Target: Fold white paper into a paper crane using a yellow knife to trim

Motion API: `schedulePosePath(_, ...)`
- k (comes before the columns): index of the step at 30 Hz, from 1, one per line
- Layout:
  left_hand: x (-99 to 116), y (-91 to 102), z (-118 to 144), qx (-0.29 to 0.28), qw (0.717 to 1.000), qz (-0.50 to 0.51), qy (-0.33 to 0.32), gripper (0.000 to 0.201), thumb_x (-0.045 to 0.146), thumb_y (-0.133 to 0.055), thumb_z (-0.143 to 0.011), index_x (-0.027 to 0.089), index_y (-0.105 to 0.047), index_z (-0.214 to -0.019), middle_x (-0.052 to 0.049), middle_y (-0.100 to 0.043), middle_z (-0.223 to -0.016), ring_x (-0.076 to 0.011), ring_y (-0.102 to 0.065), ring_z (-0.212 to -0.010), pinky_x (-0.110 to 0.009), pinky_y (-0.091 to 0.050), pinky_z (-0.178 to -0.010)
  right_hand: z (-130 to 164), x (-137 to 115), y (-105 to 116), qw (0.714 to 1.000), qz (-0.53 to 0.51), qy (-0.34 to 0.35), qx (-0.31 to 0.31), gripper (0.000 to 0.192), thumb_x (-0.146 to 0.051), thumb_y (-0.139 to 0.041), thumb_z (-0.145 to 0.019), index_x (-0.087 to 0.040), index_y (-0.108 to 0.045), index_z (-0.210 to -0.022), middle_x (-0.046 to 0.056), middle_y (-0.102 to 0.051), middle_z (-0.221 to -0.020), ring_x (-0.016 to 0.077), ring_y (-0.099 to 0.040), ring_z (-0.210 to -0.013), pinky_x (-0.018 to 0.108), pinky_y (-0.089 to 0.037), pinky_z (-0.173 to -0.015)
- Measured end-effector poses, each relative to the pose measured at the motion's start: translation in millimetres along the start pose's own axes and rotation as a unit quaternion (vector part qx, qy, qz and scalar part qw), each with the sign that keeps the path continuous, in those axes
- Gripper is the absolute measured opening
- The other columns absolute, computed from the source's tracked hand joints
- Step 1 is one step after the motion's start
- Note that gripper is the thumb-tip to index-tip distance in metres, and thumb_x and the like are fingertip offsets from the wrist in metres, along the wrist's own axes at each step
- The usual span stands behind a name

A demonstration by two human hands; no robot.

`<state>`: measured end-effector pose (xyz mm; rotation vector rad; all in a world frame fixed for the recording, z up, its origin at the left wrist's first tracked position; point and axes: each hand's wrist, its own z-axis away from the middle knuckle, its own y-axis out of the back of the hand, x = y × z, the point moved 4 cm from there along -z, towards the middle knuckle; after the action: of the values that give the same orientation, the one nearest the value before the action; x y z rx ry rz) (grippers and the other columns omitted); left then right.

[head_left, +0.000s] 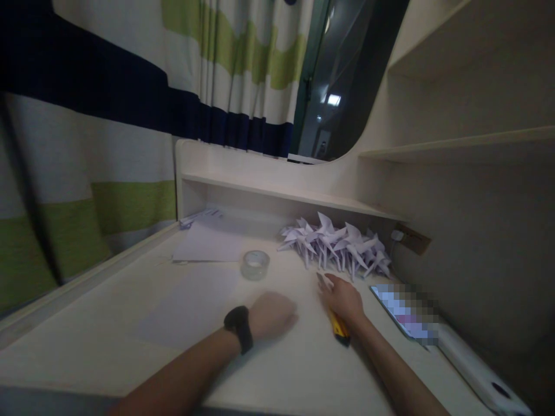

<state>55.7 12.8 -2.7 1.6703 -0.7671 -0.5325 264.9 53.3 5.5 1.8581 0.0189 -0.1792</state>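
Note:
A yellow utility knife (337, 325) is gripped in my right hand (347, 300), its dark butt end toward me and its blade tip pointing away, just above the white desk. My left hand (273, 315), with a black watch (237, 326) on the wrist, is over the desk to the left of the knife. Motion blurs it, and its fingers cannot be made out clearly. A white paper sheet (186, 303) lies flat to the left of that hand. Beyond it stands a roll of clear tape (255, 271), lying on its side.
White paper pinwheels (333, 245) are bunched at the back right. A paper stack (210, 240) lies at the back left. To the right are a lit phone (403, 315) and a long white object (474, 367). A low shelf (277, 193) runs along the back.

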Motion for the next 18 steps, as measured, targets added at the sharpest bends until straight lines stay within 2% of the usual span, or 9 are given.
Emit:
schedulePosePath(3, -7, 11.9, 6, 0.003, 1.0, -0.021, 0.016, 0.028, 0.035, -0.047, -0.09, 0.016, -0.067, -0.087, -0.014, -0.069, -0.084, -0.0264, -0.065, -0.079, -0.035, -0.047, -0.069, 10, -8, 4, 1.0, 0.002, 0.028, -0.005, 0.049, -0.046, -0.048, -0.087, -0.025, -0.052, -0.131, 0.01, -0.065, -0.118, 0.0264, -0.063, -0.1, 0.032, -0.043, -0.077)
schedulePosePath(5, -19, 22.8, 16, 0.009, 0.997, -0.044, 0.056, 0.026, 0.035, -0.05, -0.088, 0.015, -0.066, -0.088, -0.015, -0.068, -0.086, -0.0273, -0.064, -0.082, -0.035, -0.046, -0.07, 13, -11, 5, 0.999, 0.003, 0.046, -0.004, 0.047, -0.041, -0.05, -0.086, -0.027, -0.051, -0.13, 0.01, -0.063, -0.12, 0.0259, -0.062, -0.1, 0.032, -0.043, -0.078)
schedulePosePath(9, -57, 44.8, 52, 0.011, 0.985, -0.077, 0.154, 0.036, 0.045, -0.046, -0.089, 0.015, -0.066, -0.086, -0.016, -0.066, -0.088, -0.0296, -0.062, -0.082, -0.037, -0.044, -0.07, 11, -8, 2, 0.998, -0.001, 0.051, -0.026, 0.042, -0.03, -0.052, -0.084, -0.025, -0.055, -0.125, 0.009, -0.066, -0.113, 0.0254, -0.062, -0.101, 0.032, -0.042, -0.079)
schedulePosePath(11, -78, 52.9, 72, 0.004, 0.977, -0.081, 0.195, 0.04, 0.049, -0.044, -0.088, 0.016, -0.066, -0.095, -0.015, -0.066, -0.093, -0.0305, -0.062, -0.085, -0.038, -0.044, -0.071, 9, -4, 2, 0.998, -0.003, 0.047, -0.03, 0.039, -0.026, -0.052, -0.084, -0.024, -0.056, -0.123, 0.01, -0.066, -0.113, 0.0245, -0.061, -0.102, 0.03, -0.042, -0.079)
schedulePosePath(14, -99, 56.2, 97, -0.048, 0.965, -0.074, 0.248, 0.047, 0.055, -0.043, -0.086, 0.017, -0.065, -0.102, -0.016, -0.065, -0.104, -0.0308, -0.063, -0.086, -0.037, -0.045, -0.069, 7, 3, 1, 0.998, 0.001, 0.042, -0.042, 0.033, -0.022, -0.05, -0.085, -0.022, -0.059, -0.117, 0.011, -0.066, -0.111, 0.0243, -0.061, -0.102, 0.03, -0.042, -0.079)
schedulePosePath(18, -101, 54.1, 113, -0.091, 0.959, -0.06, 0.261, 0.051, 0.059, -0.041, -0.083, 0.018, -0.065, -0.102, -0.016, -0.065, -0.105, -0.0318, -0.064, -0.086, -0.039, -0.045, -0.07, 4, 10, -1, 0.998, 0.02, 0.039, -0.041, 0.031, -0.017, -0.048, -0.087, -0.021, -0.06, -0.115, 0.013, -0.065, -0.11, 0.0254, -0.061, -0.102, 0.031, -0.043, -0.079)
